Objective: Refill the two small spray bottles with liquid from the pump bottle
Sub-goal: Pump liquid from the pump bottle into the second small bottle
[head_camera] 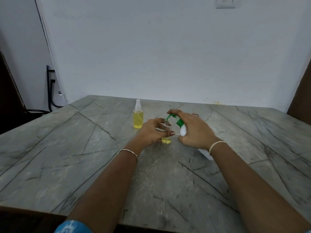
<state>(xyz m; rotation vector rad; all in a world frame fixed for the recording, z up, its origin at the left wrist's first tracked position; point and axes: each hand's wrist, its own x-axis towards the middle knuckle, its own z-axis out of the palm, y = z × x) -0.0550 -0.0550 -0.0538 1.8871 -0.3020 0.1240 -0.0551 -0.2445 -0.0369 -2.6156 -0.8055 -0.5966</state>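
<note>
**Two hands, two spray bottles, one pump bottle**

Nearest the camera, two bare forearms reach forward over the grey veined tabletop (67, 148). One thin bracelet (129, 152) circles the left wrist and one pale band (215, 145) the right.

The left hand (151, 132) has its grip curled around one small open spray bottle (166, 132), which stands upright on the tabletop. The fingers wrap its clear body from the 9 o'clock side, and one fingertip crosses its front. A shallow layer of yellow liquid shows at the bottom of this bottle, below the fingers.

The right hand (193, 130) has its grip closed over one white pump bottle (183, 132), which is tilted toward 10 o'clock. Its base sticks out behind the wrist at 4 o'clock. Its green pump head (175, 119) lies under the fingers, with the spout at the mouth of the open bottle. One ring shows on this hand.

Farther off, at 10 o'clock from the held bottle and apart from both hands, stands the second spray bottle (138, 115), upright, capped with a white sprayer and mostly full of yellow liquid.

Beyond the tabletop is a pale wall (168, 47).
</note>
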